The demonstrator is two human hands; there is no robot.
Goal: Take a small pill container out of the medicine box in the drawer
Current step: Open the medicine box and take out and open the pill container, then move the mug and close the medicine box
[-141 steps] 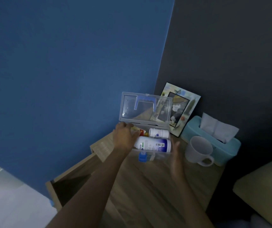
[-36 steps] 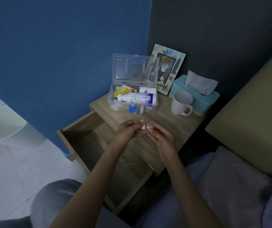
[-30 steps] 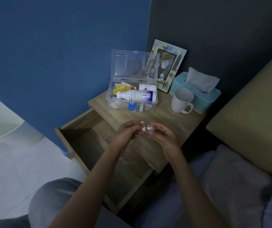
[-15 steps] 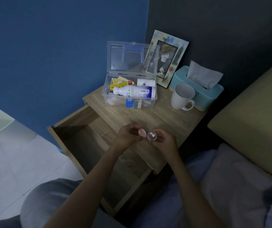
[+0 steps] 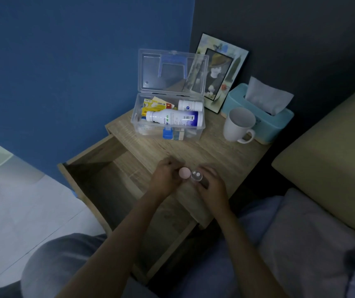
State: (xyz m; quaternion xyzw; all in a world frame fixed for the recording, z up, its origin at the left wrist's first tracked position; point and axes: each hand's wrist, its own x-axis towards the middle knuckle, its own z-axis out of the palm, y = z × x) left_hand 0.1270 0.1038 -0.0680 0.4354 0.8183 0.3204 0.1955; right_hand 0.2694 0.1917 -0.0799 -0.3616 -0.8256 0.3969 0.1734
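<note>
Here the left hand [image 5: 165,179] pinches a pink cap [image 5: 184,173] in closed fingers, while the right hand [image 5: 211,184] grips the small clear pill container [image 5: 197,176] just beside it.

Pink cap [image 5: 184,173], teal tissue box [image 5: 264,122]

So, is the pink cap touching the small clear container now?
Apart. The head view shows the pink cap in the left hand, off the open mouth of the small clear container in the right hand.
</note>
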